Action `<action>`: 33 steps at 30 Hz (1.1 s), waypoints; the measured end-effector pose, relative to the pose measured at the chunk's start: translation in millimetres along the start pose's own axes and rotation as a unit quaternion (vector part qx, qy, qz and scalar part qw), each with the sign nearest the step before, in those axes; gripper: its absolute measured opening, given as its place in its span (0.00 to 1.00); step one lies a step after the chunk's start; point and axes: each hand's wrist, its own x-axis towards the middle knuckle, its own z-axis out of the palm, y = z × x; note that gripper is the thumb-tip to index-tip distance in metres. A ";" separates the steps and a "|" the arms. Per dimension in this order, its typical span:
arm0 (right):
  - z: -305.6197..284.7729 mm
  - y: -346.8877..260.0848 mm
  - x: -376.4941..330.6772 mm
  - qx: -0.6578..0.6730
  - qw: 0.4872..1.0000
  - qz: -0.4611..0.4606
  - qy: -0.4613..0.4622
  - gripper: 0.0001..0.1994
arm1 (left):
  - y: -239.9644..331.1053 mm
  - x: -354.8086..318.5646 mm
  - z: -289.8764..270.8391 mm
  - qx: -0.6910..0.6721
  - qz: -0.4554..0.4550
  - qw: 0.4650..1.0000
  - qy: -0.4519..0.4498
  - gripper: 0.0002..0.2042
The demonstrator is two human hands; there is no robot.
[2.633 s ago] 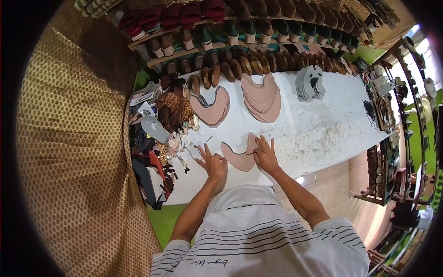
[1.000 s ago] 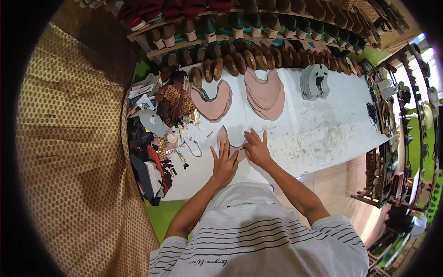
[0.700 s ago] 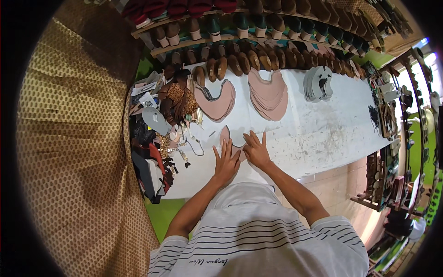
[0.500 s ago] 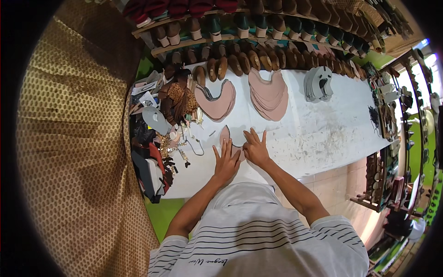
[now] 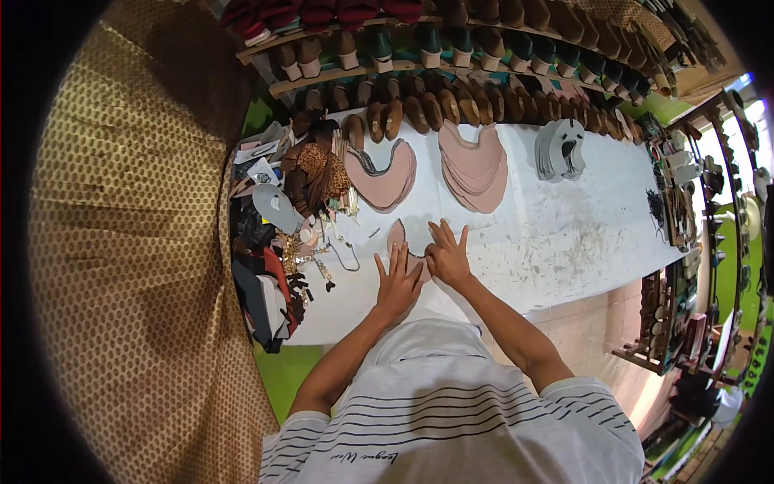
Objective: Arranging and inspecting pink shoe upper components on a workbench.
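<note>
A small pink curved shoe-upper piece [image 5: 396,232] with a dark inner edge lies on the white tabletop close in front of me. My left hand [image 5: 398,284] rests flat over its left part, fingers spread and pressing down. At the piece's right end, my right hand [image 5: 448,256] has thumb and forefinger together on the edge, with its other fingers raised and spread. The fingers cover much of that end. Beyond my hands lie two stacks of similar pink pieces, a left stack [image 5: 385,185] with dark-edged parts and a right stack [image 5: 476,181].
A grey stack of shoe-shaped pieces [image 5: 558,153] sits at the back right of the white table [image 5: 556,242]. Leather scraps, chains and trimmings [image 5: 302,185] crowd the left end. Wooden shoe lasts [image 5: 447,105] line the back below shelves of shoes. A patterned curtain [image 5: 145,242] hangs at left.
The whole view has shifted slightly, so the table's contents sit a little further right. Both hands keep nearly the same place on the pink piece.
</note>
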 end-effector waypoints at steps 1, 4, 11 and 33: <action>0.0 -0.4 0.6 0.000 1.000 0.000 0.000 0.05 | -0.5 -0.2 0.0 0.000 -0.001 1.000 0.000 0.18; 0.3 -0.8 1.1 -0.018 0.999 0.000 -0.036 0.06 | -1.1 -0.4 0.1 0.008 -0.002 1.000 -0.008 0.19; -1.7 -2.4 2.5 -0.022 0.999 -0.011 -0.042 0.06 | -2.9 0.5 1.1 0.007 -0.001 1.000 -0.010 0.21; -10.8 19.8 -27.8 0.002 0.996 0.079 0.038 0.04 | 10.4 9.6 -4.6 0.069 0.028 0.997 0.015 0.23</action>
